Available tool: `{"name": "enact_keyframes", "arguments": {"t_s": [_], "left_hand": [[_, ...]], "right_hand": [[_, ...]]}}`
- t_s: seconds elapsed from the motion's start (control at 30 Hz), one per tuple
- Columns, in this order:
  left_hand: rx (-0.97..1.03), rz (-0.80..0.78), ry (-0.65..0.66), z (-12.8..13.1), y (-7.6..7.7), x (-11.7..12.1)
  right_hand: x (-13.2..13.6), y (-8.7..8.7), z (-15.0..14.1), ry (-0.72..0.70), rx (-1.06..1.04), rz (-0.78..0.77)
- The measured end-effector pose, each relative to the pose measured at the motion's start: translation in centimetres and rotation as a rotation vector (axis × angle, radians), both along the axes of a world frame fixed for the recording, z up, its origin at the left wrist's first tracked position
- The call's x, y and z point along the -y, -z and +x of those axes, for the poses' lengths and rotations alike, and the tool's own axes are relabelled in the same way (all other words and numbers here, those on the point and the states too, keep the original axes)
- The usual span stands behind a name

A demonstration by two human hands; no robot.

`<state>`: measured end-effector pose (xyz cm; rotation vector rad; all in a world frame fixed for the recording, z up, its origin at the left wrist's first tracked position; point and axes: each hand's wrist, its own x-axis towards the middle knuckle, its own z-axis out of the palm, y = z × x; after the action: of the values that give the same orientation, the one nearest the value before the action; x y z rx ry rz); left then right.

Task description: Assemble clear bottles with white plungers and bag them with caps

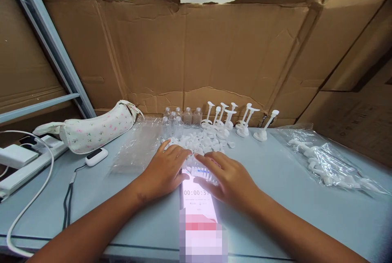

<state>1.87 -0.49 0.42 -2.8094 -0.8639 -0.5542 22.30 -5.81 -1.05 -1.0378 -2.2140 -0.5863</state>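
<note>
A clear ribbed plastic bottle (200, 170) lies on its side between my hands, across the top of a lit phone (199, 201) showing a timer. My left hand (168, 167) is at the bottle's left end, fingers spread over the edge of a pile of small white plastic pieces (199, 142). My right hand (228, 177) is at the bottle's right side, with thumb and fingers apart around it; whether it touches the bottle is hard to tell. Behind the pile stand several clear bottles (188, 117) and, to their right, several white pump-like tops on stems (243, 126).
A clear plastic bag (137, 144) lies flat at left, near a floral pouch (98, 130) and a small white device (96, 157) with a strap. A power strip (33, 165) with a cable is far left. Another bag (330, 165) holds white parts at right. Cardboard (183, 46) walls the back.
</note>
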Motion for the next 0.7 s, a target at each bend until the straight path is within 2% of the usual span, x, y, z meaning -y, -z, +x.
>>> {"name": "enact_keyframes", "arguments": {"t_s": [0.2,0.33,0.43,0.53,0.6,0.63,0.67,0.7], "left_hand": [[-0.033,-0.042,0.031,0.0,-0.2,0.2],[-0.021,0.064,0.027,-0.1,-0.2,0.0],[0.054,0.253,0.028,-0.3,-0.3,0.1],[0.119,0.473,0.061,-0.5,-0.8,0.6],[0.144,0.584,0.079,-0.7,-1.1,0.9],[0.152,0.619,0.086,-0.7,-1.3,1.0],[0.161,0.643,0.089,-0.8,-1.4,1.0],[0.169,0.655,0.083,-0.8,-1.4,1.0]], "right_hand": [[-0.3,0.0,0.3,0.009,0.058,0.014],[-0.2,0.2,0.2,0.021,0.002,-0.115],[-0.1,-0.2,0.0,0.018,-0.3,-0.396],[-0.1,-1.0,-0.2,-0.136,-0.709,-0.925],[-0.2,-1.3,-0.2,-0.272,-0.87,-1.277],[-0.2,-1.5,-0.2,-0.318,-0.899,-1.379],[-0.2,-1.6,-0.1,-0.336,-0.906,-1.401],[-0.2,-1.7,0.1,-0.327,-0.897,-1.343]]}}
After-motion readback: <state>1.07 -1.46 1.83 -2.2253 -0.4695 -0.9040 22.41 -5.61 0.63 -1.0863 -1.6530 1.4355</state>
